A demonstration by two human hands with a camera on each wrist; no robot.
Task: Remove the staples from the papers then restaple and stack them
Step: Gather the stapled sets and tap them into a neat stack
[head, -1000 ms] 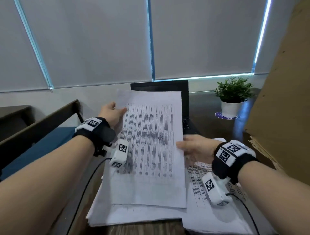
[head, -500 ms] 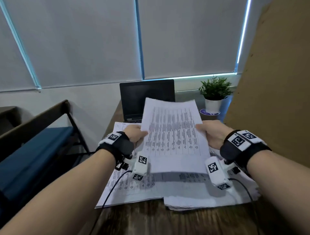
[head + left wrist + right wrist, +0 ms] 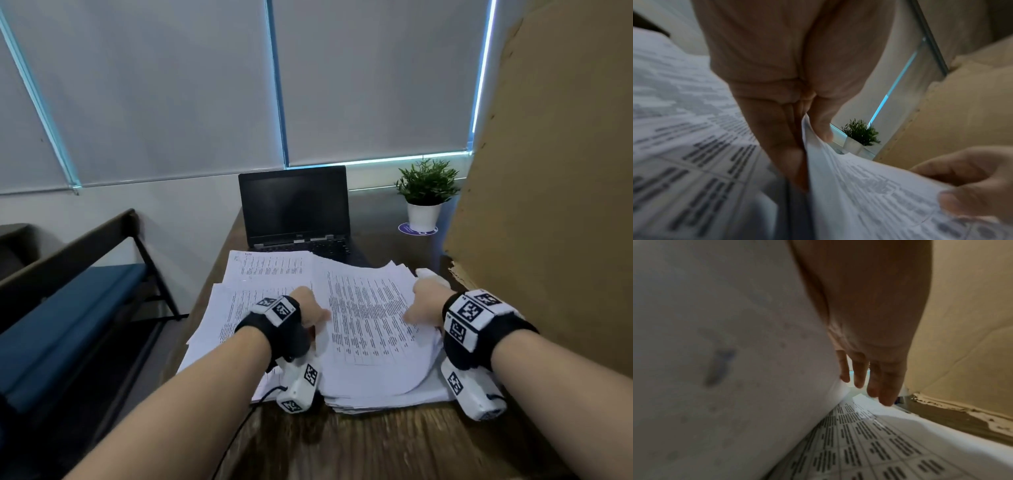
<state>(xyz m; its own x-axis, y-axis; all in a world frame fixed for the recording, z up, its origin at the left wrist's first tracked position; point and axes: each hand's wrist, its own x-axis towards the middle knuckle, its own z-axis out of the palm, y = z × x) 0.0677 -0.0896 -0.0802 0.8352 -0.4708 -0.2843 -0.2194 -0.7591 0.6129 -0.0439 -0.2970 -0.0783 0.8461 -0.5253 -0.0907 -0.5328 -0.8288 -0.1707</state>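
Note:
I hold a printed paper set [image 3: 370, 329] by both side edges, low over the right pile [image 3: 387, 397] of papers on the desk. My left hand [image 3: 317, 317] pinches its left edge between thumb and fingers; the left wrist view shows the left hand [image 3: 807, 139] and the sheet [image 3: 869, 194] bowing. My right hand [image 3: 416, 308] grips the right edge with the thumb on top. In the right wrist view its fingers [image 3: 881, 386] lie straight under the sheet [image 3: 735, 353], above the pile [image 3: 869, 451]. A second pile [image 3: 260, 274] lies to the left. No stapler or staple remover is in view.
An open black laptop [image 3: 294, 209] stands behind the papers, with a potted plant [image 3: 426, 195] to its right. A large cardboard sheet [image 3: 548, 205] walls off the right side, close to my right wrist. A blue bench [image 3: 68, 308] sits left of the wooden desk [image 3: 359, 445].
The paper set came down from upright in the air and moved right, now lying nearly flat over the right pile. Both hands kept hold of its edges.

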